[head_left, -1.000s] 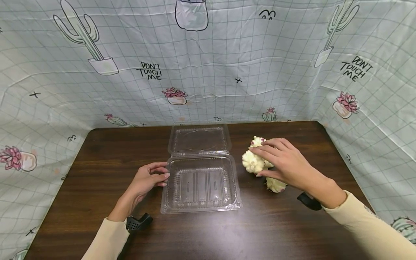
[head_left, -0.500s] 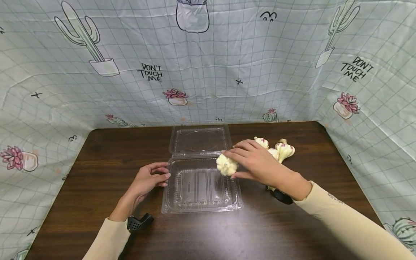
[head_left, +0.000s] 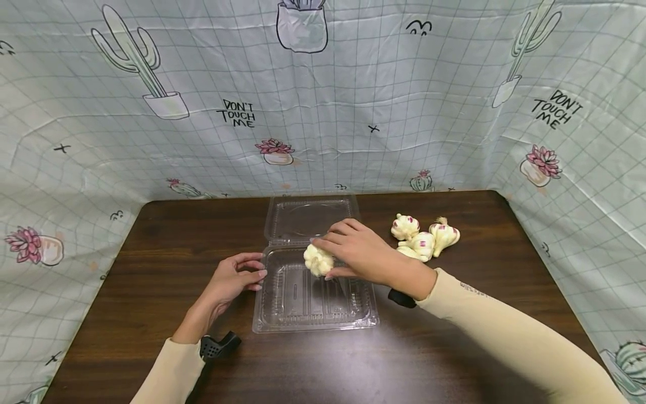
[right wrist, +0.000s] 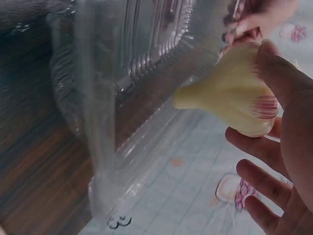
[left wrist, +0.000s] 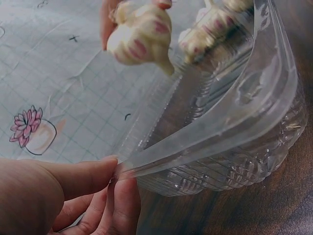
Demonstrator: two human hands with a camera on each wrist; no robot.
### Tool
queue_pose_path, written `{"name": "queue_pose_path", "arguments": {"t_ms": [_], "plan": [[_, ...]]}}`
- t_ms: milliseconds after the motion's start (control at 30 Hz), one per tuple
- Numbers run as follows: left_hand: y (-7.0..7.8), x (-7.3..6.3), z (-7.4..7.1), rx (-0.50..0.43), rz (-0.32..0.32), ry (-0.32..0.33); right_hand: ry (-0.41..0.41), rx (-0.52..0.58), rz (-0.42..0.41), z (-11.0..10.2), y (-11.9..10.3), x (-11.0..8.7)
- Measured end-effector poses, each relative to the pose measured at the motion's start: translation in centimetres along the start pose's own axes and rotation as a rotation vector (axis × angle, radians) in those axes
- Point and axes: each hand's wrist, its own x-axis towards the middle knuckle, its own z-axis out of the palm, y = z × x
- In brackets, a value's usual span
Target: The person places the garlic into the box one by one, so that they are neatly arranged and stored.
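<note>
My right hand [head_left: 362, 253] pinches a garlic bulb [head_left: 318, 260] above the left-middle of a clear plastic clamshell container [head_left: 315, 325]. The right wrist view shows the pale, pink-streaked bulb [right wrist: 239, 95] between thumb and index finger, its stem pointing towards the container. At the container's left rim is my left hand [head_left: 229, 280]. In the left wrist view, the thumb and fingers of my left hand [left wrist: 88, 196] pinch that rim. Inside the container, the ribbed base shows through the clear plastic.
Several garlic bulbs [head_left: 423, 244] lie clustered on the dark wooden table [head_left: 202, 224], right of the container. The container's hinged lid [head_left: 313, 216] lies folded back behind it. A patterned curtain [head_left: 323, 112] hangs behind the table and along its sides.
My right hand took a garlic bulb from the cluster and moved left with it, from the table to over the container. My left hand stayed at the container's rim.
</note>
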Motion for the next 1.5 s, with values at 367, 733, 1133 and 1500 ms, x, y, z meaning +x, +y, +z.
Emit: {"name": "queue_pose_path", "arguments": {"t_ms": [367,733,1133,1500], "plan": [[0.1,-0.1,0.2,0.007,-0.013,0.021,-0.101,-0.039,-0.044,1.1,-1.2,3.0],[-0.1,0.1,0.5,0.001,-0.017,0.020,-0.200,-0.062,-0.055,2.0,-2.3,5.1],[-0.1,0.1,0.5,-0.003,-0.002,0.021,-0.280,-0.142,-0.129,3.4,-3.5,6.0],[-0.2,0.1,0.4,0.006,-0.006,0.015,-0.253,-0.185,-0.149,4.4,-3.9,5.8]]}}
